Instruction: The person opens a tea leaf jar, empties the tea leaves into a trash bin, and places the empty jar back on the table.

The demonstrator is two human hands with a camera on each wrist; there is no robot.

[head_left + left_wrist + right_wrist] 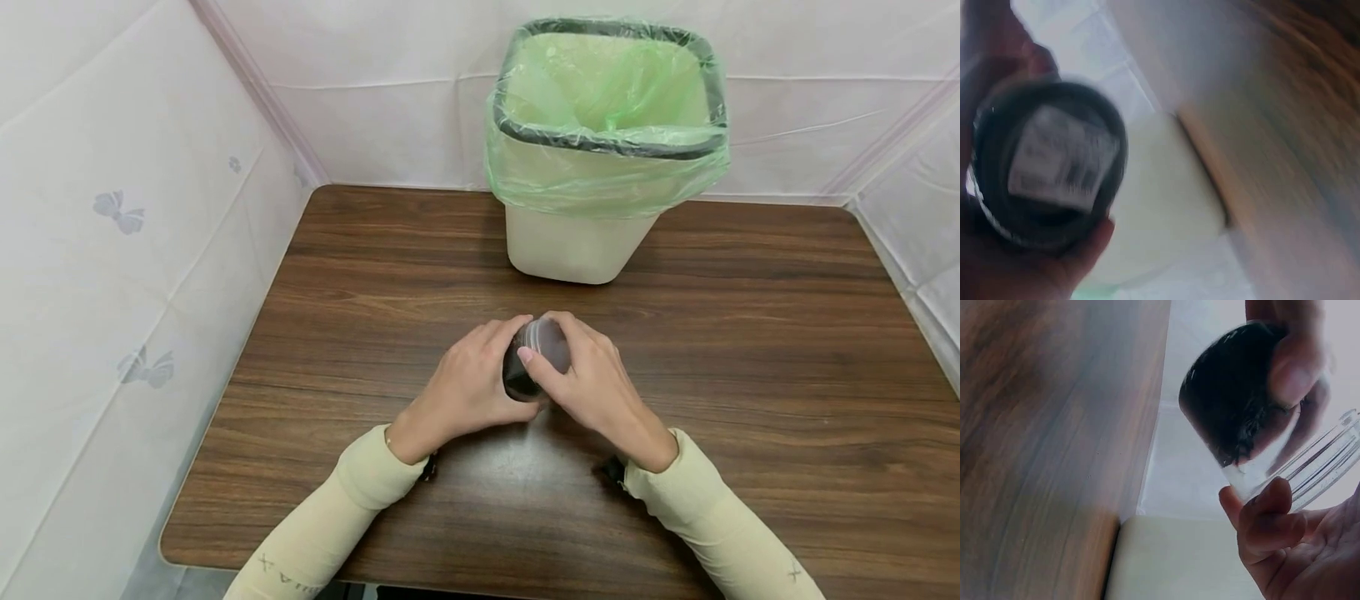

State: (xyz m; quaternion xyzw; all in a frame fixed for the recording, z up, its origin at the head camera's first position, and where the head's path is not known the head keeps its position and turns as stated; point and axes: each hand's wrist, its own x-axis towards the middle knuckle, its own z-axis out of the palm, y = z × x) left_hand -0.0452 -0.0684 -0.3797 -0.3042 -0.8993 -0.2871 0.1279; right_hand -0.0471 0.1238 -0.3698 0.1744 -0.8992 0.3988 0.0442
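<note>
Pale yellow sleeves [322, 525] came in over the worktop's [765, 333] near edge, one either side, w/ a few dark marks on the fabric & a small black item [615, 471] under the R cuff. Btwn the hands was the jar [516, 375]: round, clear-walled, filled dark (near black) toward its base, w/ a clear strip of wall btwn that & the lid [552, 343]. Lid was see-through too, w/ ridges running round its side. On the base, a white label [1063, 159] w/ a barcode sat askew; print too blurred to read. Jar was tilted, lid end toward the R side, base toward the L, & held up off the worktop, approx. midway btwn near & far edges, a bit nearer the L edge than the R.

L hand [472, 375] had the dark body from its L side, fingers over the far side, thumb round the near side, spread only as wide as the jar. R hand [600, 379] was on the lid end, thumb across the front & fingers curled round the other side, gap no wider than the lid. Can't tell how tight either grip was.

Beyond the hands, a cream bin [570, 250] stood by the worktop's far edge, R of the far L corner, w/ a green liner [600, 183] folded over its dark rim. White sheeting [375, 125] hung behind the far edge & along both sides.
</note>
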